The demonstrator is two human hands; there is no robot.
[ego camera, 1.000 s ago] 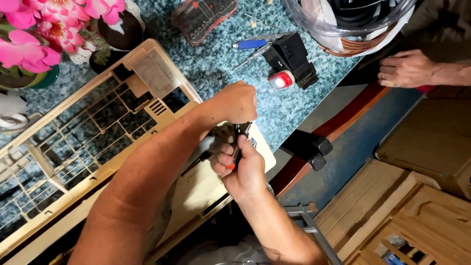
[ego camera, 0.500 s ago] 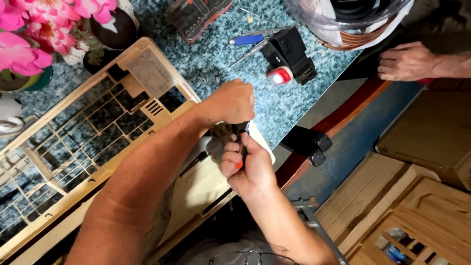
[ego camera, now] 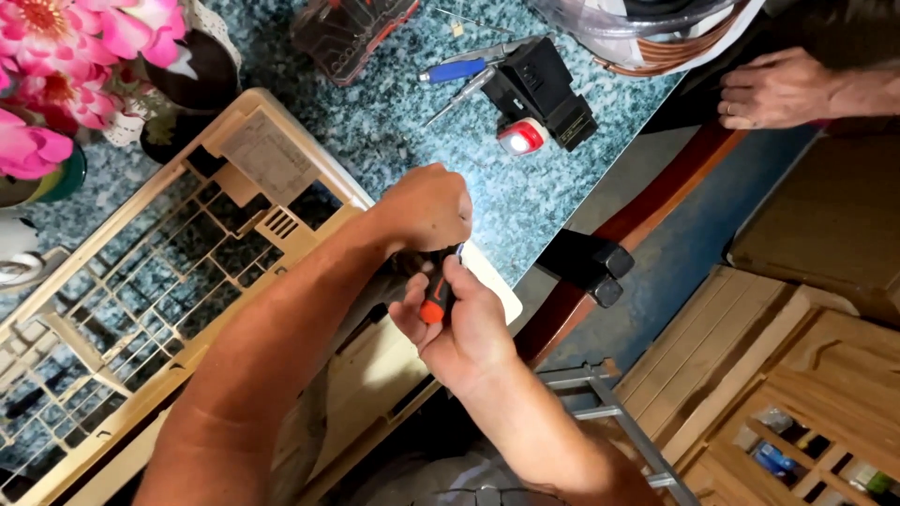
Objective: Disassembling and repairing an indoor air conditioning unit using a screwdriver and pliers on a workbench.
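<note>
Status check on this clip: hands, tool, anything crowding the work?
Right hand gripping orange-handled screwdriver. Left hand closed over its tip end at the beige grille frame. Another person's hand rests at the table edge, well apart.

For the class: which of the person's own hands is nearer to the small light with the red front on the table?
Left. The left hand sits closer below-left of the light; the right hand, gripping the screwdriver handle, lies farther down.

My right hand [ego camera: 464, 328] now sits a little higher on the orange-handled screwdriver [ego camera: 436, 298], closer under my left hand [ego camera: 427, 208]; the other person's hand [ego camera: 773, 89] flattens out.
</note>
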